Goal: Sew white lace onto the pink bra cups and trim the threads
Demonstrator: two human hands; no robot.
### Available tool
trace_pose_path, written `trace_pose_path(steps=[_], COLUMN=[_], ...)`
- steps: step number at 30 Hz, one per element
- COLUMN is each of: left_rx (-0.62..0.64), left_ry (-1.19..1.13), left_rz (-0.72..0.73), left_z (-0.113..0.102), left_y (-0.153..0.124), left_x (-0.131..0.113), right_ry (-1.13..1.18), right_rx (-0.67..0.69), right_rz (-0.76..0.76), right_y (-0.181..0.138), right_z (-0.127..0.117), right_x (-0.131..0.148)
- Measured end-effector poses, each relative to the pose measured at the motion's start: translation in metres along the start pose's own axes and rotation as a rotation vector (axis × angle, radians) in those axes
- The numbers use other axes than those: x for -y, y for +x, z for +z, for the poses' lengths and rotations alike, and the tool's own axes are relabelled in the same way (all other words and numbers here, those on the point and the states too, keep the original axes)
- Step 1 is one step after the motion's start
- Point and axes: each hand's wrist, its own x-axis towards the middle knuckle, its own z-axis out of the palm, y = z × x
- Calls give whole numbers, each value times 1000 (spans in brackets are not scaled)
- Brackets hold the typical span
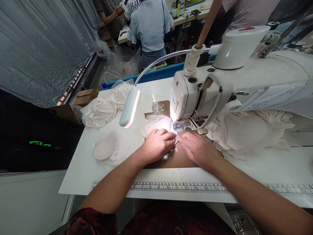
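Note:
Both my hands rest on the white sewing table (83, 169) in front of the white sewing machine (220, 88). My left hand (158, 143) is curled, its fingertips pinching a small piece of white lace (156, 120) just before the needle. My right hand (195, 147) lies beside it with fingers together, pressing the same fabric flat. The two hands' fingertips nearly touch under the bright lamp light. A brown plate (178, 160) lies under my hands.
A gooseneck lamp (129, 106) hangs over the table's left. A pile of lace cups (102, 109) and one padded cup (107, 148) lie left. White lace pieces (246, 130) are heaped right. A ruler strip (176, 187) runs along the near edge. People work at benches behind.

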Motion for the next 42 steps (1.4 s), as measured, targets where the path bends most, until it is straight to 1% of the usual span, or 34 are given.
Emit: trace_pose_path(steps=[5, 11, 16, 19, 23, 31, 37, 42], left_rx=[-4, 5, 10, -7, -10, -3, 3, -31], left_ry=[47, 62, 51, 55, 39, 25, 68, 90], left_rz=[-27, -104, -129, -137, -140, -140, -176, -222], left_z=[1, -1, 0, 1, 1, 2, 3, 7], left_y=[1, 6, 8, 8, 8, 7, 11, 13], left_x=[-2, -3, -3, -3, -3, -1, 5, 11], right_ry=[-53, -102, -128, -104, -87, -55, -83, -113], right_rx=[3, 15, 6, 10, 50, 99, 133, 129], right_rz=[-2, 55, 102, 62, 8, 45, 91, 95], right_y=[3, 8, 7, 6, 5, 5, 9, 10], right_z=[-1, -3, -4, -3, -2, -2, -4, -4], right_x=[0, 1, 2, 1, 1, 2, 4, 4])
